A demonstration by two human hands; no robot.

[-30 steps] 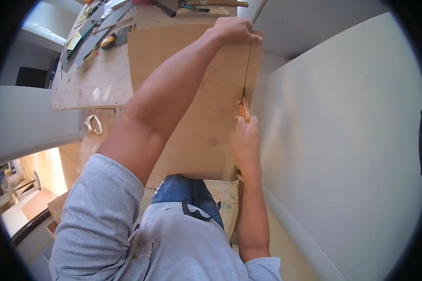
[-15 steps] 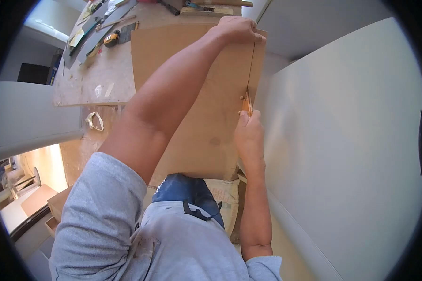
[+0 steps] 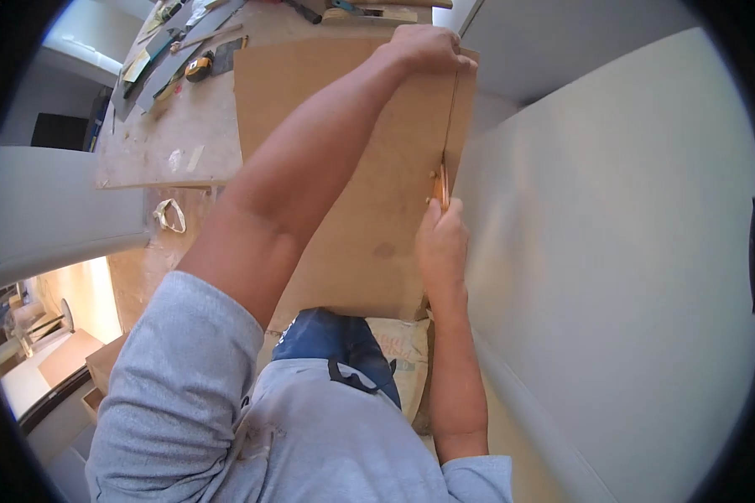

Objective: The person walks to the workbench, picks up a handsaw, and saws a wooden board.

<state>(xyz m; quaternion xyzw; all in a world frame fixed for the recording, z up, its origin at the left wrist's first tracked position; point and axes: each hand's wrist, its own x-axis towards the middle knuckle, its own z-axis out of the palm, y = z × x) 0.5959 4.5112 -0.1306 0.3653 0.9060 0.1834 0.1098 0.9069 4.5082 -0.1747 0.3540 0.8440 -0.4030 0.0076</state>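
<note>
A large brown wooden board [image 3: 344, 243] reaches from my waist over the bench. At its far right corner, my left hand [image 3: 426, 49] lies with bent fingers closed over the edge, close to a thin dark line. My right hand [image 3: 443, 239] is closed around an orange-brown wooden-handled tool [image 3: 441, 186] near the board's right edge. Two small round knobs stick out from the tool's left side. The dark line runs from the tool's far end towards my left fingers. Seen edge-on, the tool's exact kind stays unclear.
On the workbench [image 3: 164, 155] at left lie a yellow tape measure [image 3: 199, 68], grey strips [image 3: 176, 63] and other tools. A wooden hand plane or block [image 3: 369, 17] sits beyond the board. A tall pale panel [image 3: 612, 226] stands close on the right.
My right hand and forearm have shifted very slightly to the left, still gripping the tool. My left hand stays at the far corner, and the board has hardly moved.
</note>
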